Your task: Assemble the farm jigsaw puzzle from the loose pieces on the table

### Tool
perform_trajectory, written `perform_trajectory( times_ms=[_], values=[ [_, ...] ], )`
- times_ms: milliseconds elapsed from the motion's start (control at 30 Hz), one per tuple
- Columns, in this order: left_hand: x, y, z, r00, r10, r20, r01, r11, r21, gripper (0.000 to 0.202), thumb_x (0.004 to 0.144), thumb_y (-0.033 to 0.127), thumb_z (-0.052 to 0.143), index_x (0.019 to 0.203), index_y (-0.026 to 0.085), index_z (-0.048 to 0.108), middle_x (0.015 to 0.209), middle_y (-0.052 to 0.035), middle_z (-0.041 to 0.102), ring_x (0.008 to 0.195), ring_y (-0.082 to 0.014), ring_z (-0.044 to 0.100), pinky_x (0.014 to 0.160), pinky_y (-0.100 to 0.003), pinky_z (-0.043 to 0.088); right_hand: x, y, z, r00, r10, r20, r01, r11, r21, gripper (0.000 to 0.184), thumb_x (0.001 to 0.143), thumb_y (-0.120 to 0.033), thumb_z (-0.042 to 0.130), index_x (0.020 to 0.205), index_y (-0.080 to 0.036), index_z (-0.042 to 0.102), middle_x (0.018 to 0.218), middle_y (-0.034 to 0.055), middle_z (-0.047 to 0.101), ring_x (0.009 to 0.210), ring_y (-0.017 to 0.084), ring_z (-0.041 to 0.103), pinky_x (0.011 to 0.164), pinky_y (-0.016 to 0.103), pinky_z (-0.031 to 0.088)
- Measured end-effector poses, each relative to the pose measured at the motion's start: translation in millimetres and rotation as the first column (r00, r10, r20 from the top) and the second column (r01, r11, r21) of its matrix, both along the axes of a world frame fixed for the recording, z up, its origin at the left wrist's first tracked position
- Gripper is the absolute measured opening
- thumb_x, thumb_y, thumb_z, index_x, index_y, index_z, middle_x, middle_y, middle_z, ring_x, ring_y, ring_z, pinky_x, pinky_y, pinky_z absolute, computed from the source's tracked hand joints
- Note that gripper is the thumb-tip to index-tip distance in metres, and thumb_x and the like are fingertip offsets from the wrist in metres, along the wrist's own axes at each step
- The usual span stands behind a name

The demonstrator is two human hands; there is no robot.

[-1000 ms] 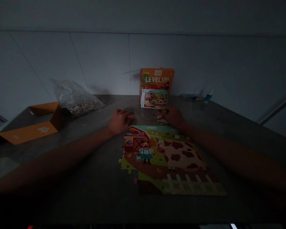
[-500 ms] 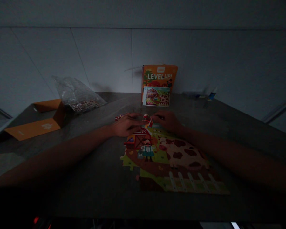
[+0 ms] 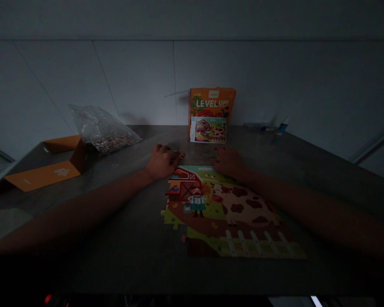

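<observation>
A farm jigsaw puzzle point(image 3: 211, 213) with a cow, a farmer and a red barn lies largely joined on the table, its left edge jagged. My left hand point(image 3: 161, 163) is just beyond the puzzle's upper left corner, fingers bent, with a red-and-white puzzle piece point(image 3: 181, 155) at its fingertips. My right hand point(image 3: 228, 161) rests by the top edge of the puzzle, fingers apart and nothing visible in them. A small pink puzzle piece point(image 3: 184, 238) lies by the gap at the lower left.
An orange box point(image 3: 213, 96) stands at the back with a picture card point(image 3: 209, 130) of the farm leaning on it. On the left are an open orange box part point(image 3: 41, 175) and a clear bag point(image 3: 105, 128) of pieces. A small blue-labelled bottle point(image 3: 283, 127) stands back right.
My hands have drawn apart, the left one outward to the left. The red pieces between them have left the puzzle's top edge, and one now shows at my left fingertips.
</observation>
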State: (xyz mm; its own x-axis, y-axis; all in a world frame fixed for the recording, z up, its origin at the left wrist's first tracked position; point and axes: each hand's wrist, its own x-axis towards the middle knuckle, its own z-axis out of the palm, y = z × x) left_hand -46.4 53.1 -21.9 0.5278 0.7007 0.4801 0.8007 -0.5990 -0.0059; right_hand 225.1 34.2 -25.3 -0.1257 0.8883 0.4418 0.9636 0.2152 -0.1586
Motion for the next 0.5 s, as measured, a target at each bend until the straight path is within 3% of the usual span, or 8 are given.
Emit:
perform_trajectory(
  times_ms=[100,267,400,500],
  values=[
    [-0.4,-0.2,-1.6,0.999,0.011,-0.033,-0.009,0.999,0.046,0.032,0.092,0.033,0.052,0.117,0.026,0.071,0.109,-0.0054,0.074,0.114,-0.0287,0.058,0.103,-0.050,0.037,2.7,5.0,-2.2,0.994,0.060,-0.090,-0.060,0.998,0.002,0.037,0.081,-0.025,0.068,0.115,-0.011,0.061,0.110,0.0219,0.065,0.101,0.033,0.061,0.088,0.045,0.047],
    [-2.0,1.5,-1.4,0.993,-0.118,0.028,0.115,0.988,0.100,0.031,0.091,0.031,0.055,0.115,0.020,0.071,0.107,-0.0095,0.072,0.109,-0.0261,0.060,0.102,-0.049,0.041,5.8,10.8,-0.4,0.967,0.163,-0.199,-0.156,0.987,0.047,0.044,0.070,-0.020,0.075,0.113,-0.019,0.062,0.109,0.0126,0.067,0.098,0.026,0.064,0.089,0.041,0.052],
    [-1.3,-0.9,1.9,0.952,-0.304,0.029,0.298,0.945,0.139,0.037,0.091,0.026,0.053,0.125,0.017,0.064,0.113,-0.0106,0.070,0.108,-0.0239,0.061,0.104,-0.047,0.041,9.0,13.8,-0.6,0.893,0.269,-0.361,-0.244,0.963,0.115,0.044,0.069,-0.012,0.065,0.113,-0.018,0.064,0.098,0.0076,0.070,0.090,0.025,0.067,0.083,0.040,0.055],
    [-0.8,-3.5,5.4,0.897,-0.441,-0.035,0.441,0.888,0.128,0.047,0.093,0.024,0.053,0.139,0.017,0.052,0.120,-0.0103,0.069,0.111,-0.0232,0.061,0.108,-0.048,0.038,9.3,13.2,-1.3,0.827,0.300,-0.475,-0.265,0.954,0.142,0.037,0.073,-0.014,0.062,0.110,-0.018,0.066,0.090,0.0057,0.072,0.081,0.023,0.068,0.074,0.037,0.057]
  ],
)
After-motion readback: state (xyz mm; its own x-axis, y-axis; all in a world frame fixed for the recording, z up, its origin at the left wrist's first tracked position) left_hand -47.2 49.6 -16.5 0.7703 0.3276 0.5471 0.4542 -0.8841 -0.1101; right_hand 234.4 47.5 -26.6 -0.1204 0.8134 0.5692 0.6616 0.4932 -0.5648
